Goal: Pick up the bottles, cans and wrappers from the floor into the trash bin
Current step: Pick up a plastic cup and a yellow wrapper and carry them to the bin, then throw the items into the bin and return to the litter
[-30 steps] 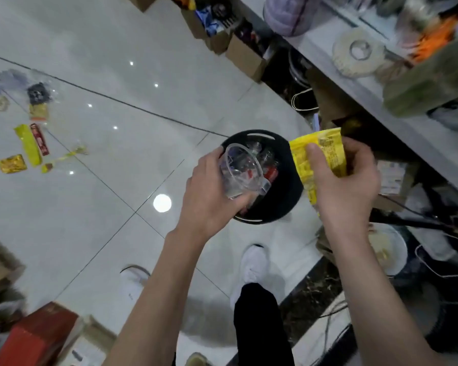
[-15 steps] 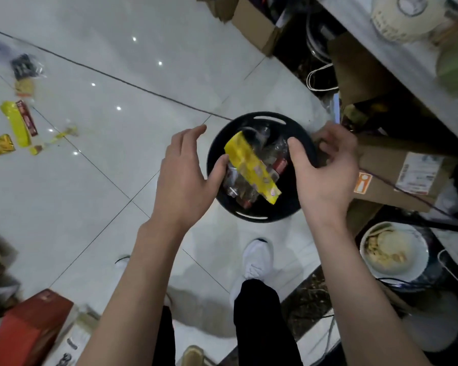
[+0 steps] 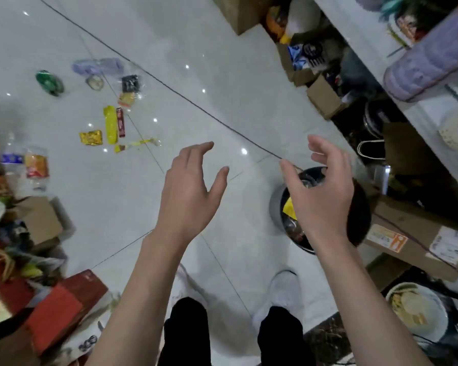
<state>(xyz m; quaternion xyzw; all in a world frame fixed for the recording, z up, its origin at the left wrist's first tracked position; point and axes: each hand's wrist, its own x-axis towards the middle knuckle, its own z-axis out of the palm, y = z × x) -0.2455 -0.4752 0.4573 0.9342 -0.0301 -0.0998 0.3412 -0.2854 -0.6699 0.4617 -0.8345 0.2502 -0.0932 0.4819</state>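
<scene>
1. Nothing is held in either hand. The left hand (image 3: 188, 194) is spread wide over bare floor (image 3: 222, 75), its fingers loosely extended. The right hand (image 3: 320, 196) is likewise open and relaxed, raised above the trash bin (image 3: 275, 207), and part of the bin's mouth is hidden by it.
2. The trash bin stands on the floor at the right, just beside a cardboard box (image 3: 418, 233). A yellow wrapper (image 3: 290, 207) and some clear and dark rubbish can be made out inside.
3. Much litter is left on the floor, well apart from the bin at the far left: a long yellow packet (image 3: 110, 125) touching a red wrapper (image 3: 120, 125), a gold wrapper (image 3: 91, 137) near them, a black packet (image 3: 129, 83), a green container (image 3: 49, 82) and a clear bottle (image 3: 36, 165) with an orange label.
4. With rubbish already in the bin and nothing carried, the step in hand is judged to be the return for more litter; the task is judged only partly done.
5. For the next move, a turn towards the left cluster and a stoop would be called for. The flat wrappers would probably need an edge lifted by a fingertip from the smooth tile, while the bottle would be better taken with a full wrap of the fingers.
</scene>
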